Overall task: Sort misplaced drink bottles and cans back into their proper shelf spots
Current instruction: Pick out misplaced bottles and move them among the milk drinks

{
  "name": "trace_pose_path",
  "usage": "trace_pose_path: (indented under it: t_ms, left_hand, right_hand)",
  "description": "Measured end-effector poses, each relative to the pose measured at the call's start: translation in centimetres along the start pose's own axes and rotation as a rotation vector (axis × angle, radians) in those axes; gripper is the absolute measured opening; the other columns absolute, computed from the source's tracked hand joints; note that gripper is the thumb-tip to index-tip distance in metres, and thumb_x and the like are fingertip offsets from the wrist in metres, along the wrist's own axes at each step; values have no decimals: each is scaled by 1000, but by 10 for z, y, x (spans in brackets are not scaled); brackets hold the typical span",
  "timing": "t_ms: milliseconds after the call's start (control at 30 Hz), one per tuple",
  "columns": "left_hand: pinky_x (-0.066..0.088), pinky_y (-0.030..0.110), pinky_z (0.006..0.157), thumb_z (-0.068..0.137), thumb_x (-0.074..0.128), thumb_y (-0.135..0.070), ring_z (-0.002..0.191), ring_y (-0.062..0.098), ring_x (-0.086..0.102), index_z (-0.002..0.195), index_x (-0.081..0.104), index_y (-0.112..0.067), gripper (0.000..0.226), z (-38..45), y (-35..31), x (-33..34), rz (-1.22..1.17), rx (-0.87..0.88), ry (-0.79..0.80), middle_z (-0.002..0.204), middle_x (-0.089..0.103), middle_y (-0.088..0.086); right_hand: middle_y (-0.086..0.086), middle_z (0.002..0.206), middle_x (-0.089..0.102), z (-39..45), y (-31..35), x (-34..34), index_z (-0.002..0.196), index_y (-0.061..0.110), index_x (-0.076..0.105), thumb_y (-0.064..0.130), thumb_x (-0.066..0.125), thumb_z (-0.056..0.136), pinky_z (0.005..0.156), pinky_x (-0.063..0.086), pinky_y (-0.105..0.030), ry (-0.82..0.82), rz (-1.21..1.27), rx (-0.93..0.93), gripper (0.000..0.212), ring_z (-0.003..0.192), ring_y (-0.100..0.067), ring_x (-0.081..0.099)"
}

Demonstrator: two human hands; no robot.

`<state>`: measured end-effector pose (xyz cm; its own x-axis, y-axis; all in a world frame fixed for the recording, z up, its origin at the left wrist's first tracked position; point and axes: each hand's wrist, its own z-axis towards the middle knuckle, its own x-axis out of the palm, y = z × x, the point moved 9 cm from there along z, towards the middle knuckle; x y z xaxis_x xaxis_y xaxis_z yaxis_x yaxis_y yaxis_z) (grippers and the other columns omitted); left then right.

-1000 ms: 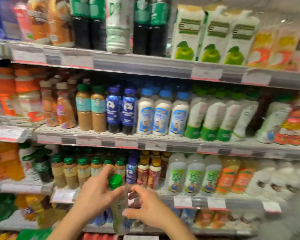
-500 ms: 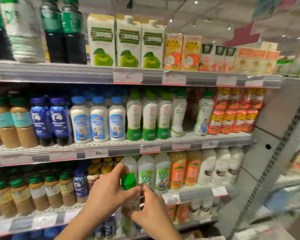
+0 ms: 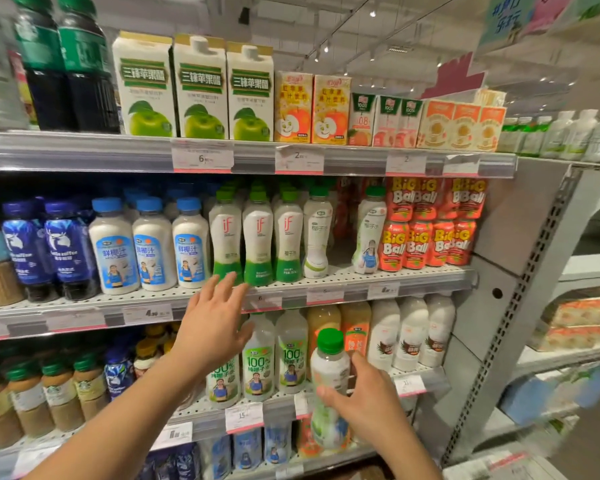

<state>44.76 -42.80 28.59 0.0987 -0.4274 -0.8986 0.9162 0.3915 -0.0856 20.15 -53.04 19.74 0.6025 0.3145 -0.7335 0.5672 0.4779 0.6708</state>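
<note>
My right hand (image 3: 368, 400) grips a green-capped bottle of pale drink (image 3: 329, 372) upright in front of the lower shelf. My left hand (image 3: 212, 323) is raised with fingers spread, holding nothing, its fingertips near the front edge of the middle shelf (image 3: 291, 296) below the green-and-white "if" bottles (image 3: 257, 237). Two similar green-capped coconut water bottles (image 3: 369, 233) stand further right on that shelf, with a gap (image 3: 340, 258) between them.
Blue-capped white bottles (image 3: 153, 247) and dark blue coffee bottles (image 3: 63, 251) fill the middle shelf's left; red cans (image 3: 430, 223) its right. Apple cartons (image 3: 201, 88) stand on the top shelf. A grey upright (image 3: 520, 306) ends the shelving at right.
My left hand let go of the bottle and rose to the middle shelf edge. My right hand carried the bottle to the right. The view swung right.
</note>
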Motion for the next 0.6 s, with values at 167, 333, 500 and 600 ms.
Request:
trace_pose_path:
  t_ms: [167,333,500,600]
  left_hand:
    - [25,49,121,93,54,-53,149,30,29,157,29,-26,74,5,11,27,116,23,19,164,31,0]
    - [24,56,120,79,71,-37,147,32,33,157,32,-23,88,-2,15,46,129,3,-33,160,38,0]
    - [19,59,121,77,64,-46,149,35,28,158,31,-20,91,-1,12,56,139,11,-99,161,36,4]
    - [19,59,121,76,62,-47,150,34,26,158,30,-20,92,-2,13,57,157,16,-106,162,34,3]
  right_hand:
    - [22,103,65,18,-17,-38,113,41,53,54,78,80,83,50,-29,-57,19,-17,43,98,-6,63]
    - [36,100,56,41,-21,-59,111,45,47,47,80,85,76,44,-18,-74,51,-49,42,95,8,59]
    - [23,107,68,81,-17,-80,116,43,55,47,82,82,93,56,-37,-135,113,-78,43,104,-5,66]
    - [18,109,71,108,2,-101,122,36,59,45,83,82,94,58,-41,-217,176,-122,47,104,-9,68]
